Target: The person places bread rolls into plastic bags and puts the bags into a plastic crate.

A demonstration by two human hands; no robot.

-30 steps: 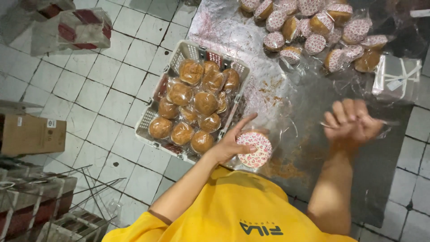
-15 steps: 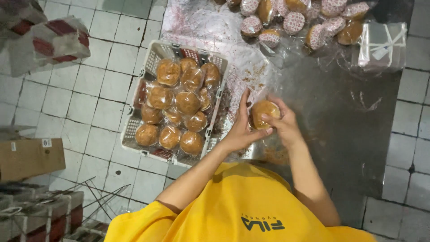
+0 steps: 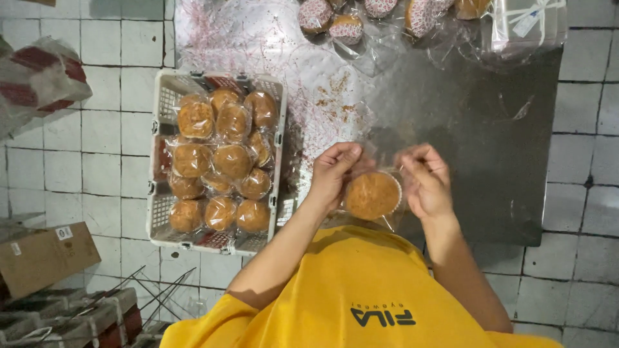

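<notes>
Holding a round golden muffin (image 3: 373,194) between them, the left hand (image 3: 333,173) and right hand (image 3: 425,180) work just above the near edge of a dark metal tray (image 3: 490,161). The muffin sits in a clear plastic wrapper (image 3: 380,161), whose loose mouth rises between the two sets of fingers. Each hand is pinching the film at one side of the muffin, thumb against fingertips, with the cake itself cradled low between the palms.

To the left, a white plastic basket (image 3: 161,193) stands on the tiled floor (image 3: 84,161), touching the tray's left edge and filled with wrapped muffins (image 3: 219,161) stacked close together. Along the tray's far edge lie more muffins in patterned paper cups (image 3: 335,19), some already in film. Crumbs (image 3: 335,103) are scattered near the far left corner. A cardboard box (image 3: 39,254) sits at the lower left.

As I judge it, the thin film is the weak point: pulling unevenly with one hand could tear it or let the mouth slip from the fingertips, and the muffin would then drop onto the tray's edge or the floor. Squeezing too hard from the sides could crush the soft top and shed more crumbs. The basket looks nearly full, so another muffin laid on top may roll off.
</notes>
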